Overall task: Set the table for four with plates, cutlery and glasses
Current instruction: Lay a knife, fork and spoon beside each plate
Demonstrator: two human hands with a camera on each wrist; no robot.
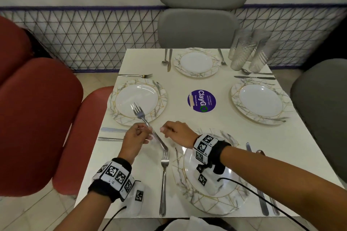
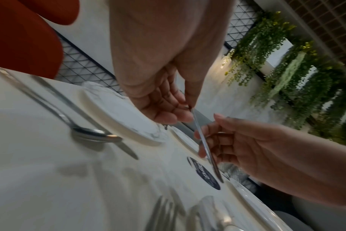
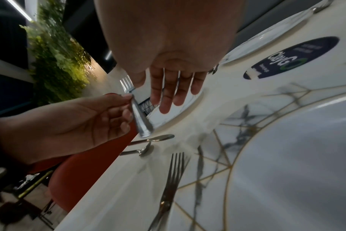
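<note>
My left hand pinches a steel fork by its handle, lifted off the white table, tines over the near rim of the left marble plate. The same fork shows in the right wrist view, held by the left hand. My right hand hovers just right of the handle with relaxed fingers and holds nothing. Another fork lies left of the near plate. Plates also sit at the far side and the right side.
A knife and spoon lie under my left hand's side. Stacked glasses stand at the far right corner. A purple sticker marks the middle. Red chair at left, grey chairs behind and at right.
</note>
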